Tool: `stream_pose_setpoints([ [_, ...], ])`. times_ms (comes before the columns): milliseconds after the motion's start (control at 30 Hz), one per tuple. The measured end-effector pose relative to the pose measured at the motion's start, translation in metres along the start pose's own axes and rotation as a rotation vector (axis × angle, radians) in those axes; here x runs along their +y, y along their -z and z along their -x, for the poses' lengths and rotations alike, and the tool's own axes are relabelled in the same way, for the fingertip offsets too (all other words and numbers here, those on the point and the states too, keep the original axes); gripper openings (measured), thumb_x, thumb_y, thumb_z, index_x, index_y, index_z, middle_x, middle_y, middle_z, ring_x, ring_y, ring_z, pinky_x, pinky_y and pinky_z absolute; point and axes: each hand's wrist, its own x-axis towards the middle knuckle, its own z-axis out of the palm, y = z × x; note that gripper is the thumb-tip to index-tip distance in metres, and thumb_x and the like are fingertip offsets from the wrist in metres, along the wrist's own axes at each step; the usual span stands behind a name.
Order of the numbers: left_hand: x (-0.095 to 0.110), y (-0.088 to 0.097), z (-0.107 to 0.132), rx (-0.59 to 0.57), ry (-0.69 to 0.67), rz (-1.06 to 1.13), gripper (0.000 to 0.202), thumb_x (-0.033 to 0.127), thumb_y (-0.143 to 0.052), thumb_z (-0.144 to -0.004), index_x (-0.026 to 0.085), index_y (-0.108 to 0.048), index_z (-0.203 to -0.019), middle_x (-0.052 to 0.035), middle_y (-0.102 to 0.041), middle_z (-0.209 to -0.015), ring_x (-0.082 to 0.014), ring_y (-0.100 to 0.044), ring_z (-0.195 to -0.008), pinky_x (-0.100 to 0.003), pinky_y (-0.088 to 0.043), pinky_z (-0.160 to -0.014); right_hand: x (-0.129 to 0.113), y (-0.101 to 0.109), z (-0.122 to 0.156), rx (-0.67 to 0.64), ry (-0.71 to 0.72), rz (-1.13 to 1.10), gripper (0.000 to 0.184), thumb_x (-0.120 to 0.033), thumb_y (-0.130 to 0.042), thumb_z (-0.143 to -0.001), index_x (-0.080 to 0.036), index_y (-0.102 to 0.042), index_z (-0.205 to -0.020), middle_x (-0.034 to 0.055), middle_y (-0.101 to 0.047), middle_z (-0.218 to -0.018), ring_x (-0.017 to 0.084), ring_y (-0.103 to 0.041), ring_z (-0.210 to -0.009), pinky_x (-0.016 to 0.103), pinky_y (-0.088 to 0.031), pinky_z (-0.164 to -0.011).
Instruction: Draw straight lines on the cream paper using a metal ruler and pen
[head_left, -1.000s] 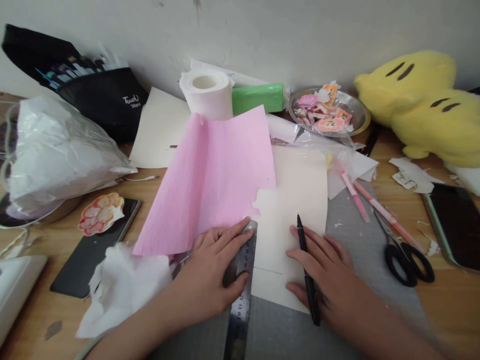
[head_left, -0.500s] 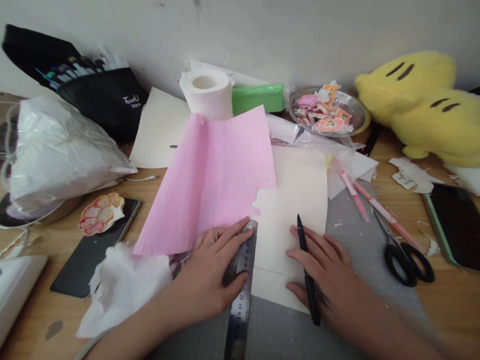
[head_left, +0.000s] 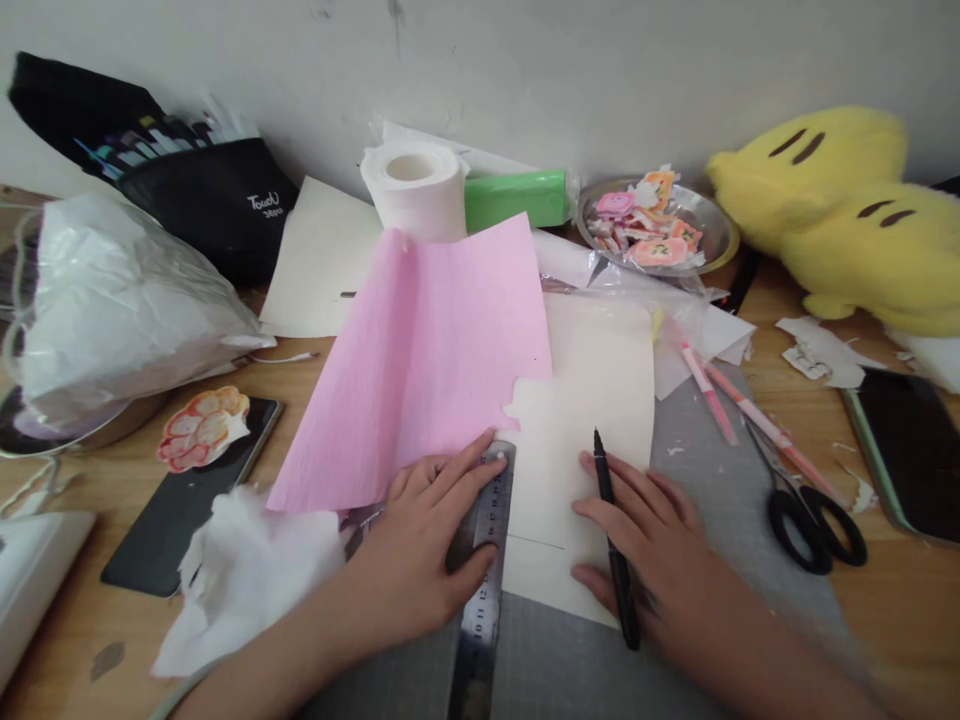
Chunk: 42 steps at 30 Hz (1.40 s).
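My left hand (head_left: pixel 431 540) lies flat with fingers stretched out, its fingertips and thumb touching a metal ruler (head_left: pixel 487 560). The ruler runs along the left edge of a cream sheet of paper (head_left: pixel 592 390), which bears a short dark line low down. In my right hand (head_left: pixel 660 540) is a black pen (head_left: pixel 613 545), held between the fingers with its tip pointing away from me. That hand rests on the sheet's right side. Pink crepe paper (head_left: pixel 465 330) stretches beyond my left hand and covers part of the sheet; its lower right edge is cut unevenly.
Black-handled scissors (head_left: pixel 814 525) and pink pens (head_left: pixel 709 390) lie at right beside a phone (head_left: pixel 911 450). Crumpled tissue (head_left: pixel 255 570) and a dark phone (head_left: pixel 161 530) are at left. Behind stand a paper roll (head_left: pixel 414 195), a metal dish (head_left: pixel 720 235) and yellow plush toys (head_left: pixel 862 230).
Almost nothing differs; both hands, the ruler and the pen keep their places. The view has shifted very slightly.
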Motion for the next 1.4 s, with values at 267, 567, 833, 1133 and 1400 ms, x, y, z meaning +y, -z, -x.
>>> stream_pose_setpoints([
  [267,-0.001,-0.002,0.000,0.021,0.019,0.033,0.076,0.022,-0.055,-0.080,0.026,-0.014,-0.144,-0.0046,-0.022,-0.151,-0.0318,-0.034,-0.122,-0.050,-0.032,-0.097,0.001,0.000,0.000,-0.017,-0.007,-0.011,0.028,-0.039,-0.055,-0.086,-0.026,-0.050,-0.110,0.0100,-0.049,-0.136,0.024,-0.035,-0.129,0.047,-0.026,-0.100],
  [567,-0.005,-0.002,-0.002,0.079,-0.019,0.163,0.063,0.019,-0.059,-0.079,0.032,-0.033,-0.135,-0.0040,-0.036,-0.144,-0.0308,-0.032,-0.126,-0.053,-0.028,-0.101,0.000,0.000,0.000,0.003,0.019,-0.006,0.028,-0.034,-0.056,-0.085,-0.024,-0.050,-0.110,0.0113,-0.049,-0.135,0.026,-0.036,-0.129,0.050,-0.030,-0.099],
  [833,-0.010,-0.001,-0.001,0.195,0.066,0.677,0.061,0.011,-0.067,-0.066,0.035,-0.054,-0.121,-0.0031,-0.038,-0.134,-0.0291,-0.033,-0.128,-0.046,-0.032,-0.104,-0.001,-0.001,0.000,0.033,0.054,0.034,0.032,-0.028,-0.059,-0.083,-0.021,-0.048,-0.112,0.0162,-0.050,-0.132,0.030,-0.040,-0.125,0.056,-0.035,-0.095],
  [1133,0.000,0.012,0.002,0.607,0.100,0.945,0.053,0.016,-0.072,-0.066,0.028,-0.060,-0.116,-0.0034,-0.042,-0.123,-0.0237,-0.043,-0.116,-0.026,-0.052,-0.080,-0.035,0.015,0.008,0.075,0.103,-0.366,0.030,-0.024,-0.052,-0.087,-0.023,-0.038,-0.114,0.0146,-0.044,-0.136,0.018,-0.040,-0.128,0.036,-0.042,-0.098],
  [1400,0.023,-0.014,0.015,0.532,0.131,0.933,0.058,0.028,-0.066,-0.076,0.033,-0.043,-0.129,-0.0045,-0.024,-0.127,-0.0256,-0.039,-0.119,-0.034,-0.057,-0.082,-0.042,0.018,0.012,0.033,0.054,-0.316,0.032,-0.020,-0.059,-0.078,-0.017,-0.046,-0.107,0.0188,-0.053,-0.124,0.027,-0.050,-0.119,0.040,-0.047,-0.090],
])
